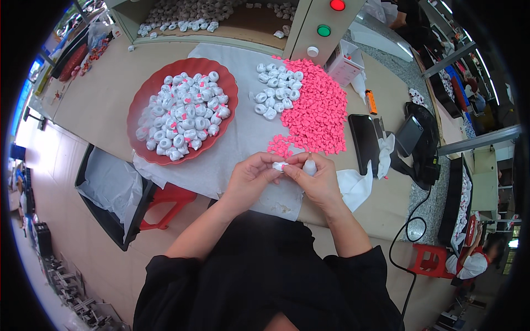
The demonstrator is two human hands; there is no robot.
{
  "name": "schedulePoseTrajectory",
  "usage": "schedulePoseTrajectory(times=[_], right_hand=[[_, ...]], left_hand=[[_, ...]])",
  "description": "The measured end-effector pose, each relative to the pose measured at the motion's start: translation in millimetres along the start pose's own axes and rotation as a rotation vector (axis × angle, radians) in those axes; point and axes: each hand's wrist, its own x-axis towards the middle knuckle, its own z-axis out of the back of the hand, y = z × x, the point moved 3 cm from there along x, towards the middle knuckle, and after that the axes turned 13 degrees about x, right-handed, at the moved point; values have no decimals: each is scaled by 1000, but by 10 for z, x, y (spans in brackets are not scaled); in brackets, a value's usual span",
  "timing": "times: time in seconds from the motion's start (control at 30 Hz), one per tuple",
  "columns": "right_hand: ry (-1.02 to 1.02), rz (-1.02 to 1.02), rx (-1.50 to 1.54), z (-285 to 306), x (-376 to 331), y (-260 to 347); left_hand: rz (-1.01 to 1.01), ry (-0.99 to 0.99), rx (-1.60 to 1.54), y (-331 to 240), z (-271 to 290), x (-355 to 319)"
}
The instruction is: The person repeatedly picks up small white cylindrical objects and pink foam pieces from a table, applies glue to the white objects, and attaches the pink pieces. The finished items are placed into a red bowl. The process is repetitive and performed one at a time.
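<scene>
In front of me at the table's near edge, my left hand (251, 179) pinches a small white piece (280, 166) between thumb and fingertips. My right hand (320, 182) meets it there, its thumb and finger on a bit of pink at the white piece. Tucked in that same right hand is a small white squeeze bottle (310, 166) with its narrow tip upward. Just beyond the hands lies a large heap of small pink pieces (314, 107). Left of the heap sit several rounded white pieces (270, 91). A red scalloped bowl (135, 113) holds many more, some with pink bits.
A black phone (362, 138), an orange lighter (371, 102) and crumpled white cloth (356, 185) lie to the right. Behind stands a metal cabinet (301, 33) with coloured buttons. A black lined tray (110, 187) rests at the left, above a red stool (165, 207).
</scene>
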Motion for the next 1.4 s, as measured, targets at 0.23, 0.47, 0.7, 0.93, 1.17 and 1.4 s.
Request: schedulePoseTrajectory(times=[0.23, 0.47, 0.7, 0.93, 1.17, 1.4], right_hand=[[-32, 142, -89, -14, -43, 5], [42, 394, -211, -13, -34, -20], [94, 592, -329, -70, -90, -12], [92, 737, -413, -59, -96, -95], [81, 727, -446, -73, -105, -83], [-81, 105, 78, -11, -42, -94]], left_hand=[[18, -15, -16, -6, -4, 11], [39, -67, -61, -50, -16, 19], [61, -62, -40, 40, 10, 7], [117, -104, -62, -1, -31, 6], [111, -89, -76, 1, -30, 24], [86, -80, -94, 21, -13, 57]])
